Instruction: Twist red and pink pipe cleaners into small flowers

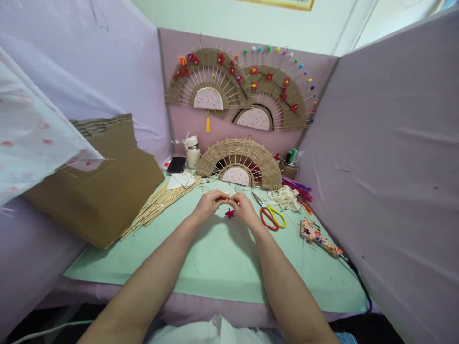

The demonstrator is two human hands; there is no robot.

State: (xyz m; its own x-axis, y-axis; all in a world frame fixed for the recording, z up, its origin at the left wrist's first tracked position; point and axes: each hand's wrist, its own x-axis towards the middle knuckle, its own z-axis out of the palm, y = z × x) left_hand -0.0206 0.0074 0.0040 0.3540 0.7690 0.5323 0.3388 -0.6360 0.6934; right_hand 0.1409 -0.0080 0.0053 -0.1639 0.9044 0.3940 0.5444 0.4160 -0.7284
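Observation:
My left hand and my right hand meet fingertip to fingertip over the middle of the table. Both are closed in a pinch. Whatever lies between the fingertips is small and pale, and I cannot make out its kind. Just below the fingers is a magenta pipe-cleaner flower; whether it touches them I cannot tell. Beside my right hand lie scissors with one red and one yellow handle. Beyond the hands a woven twine fan with a dotted pink centre stands upright.
Thin sticks and a large cardboard piece lie at left. At right are a floral glue gun with a black cord, pale cloth scraps and a pen holder. A white bottle and phone stand behind.

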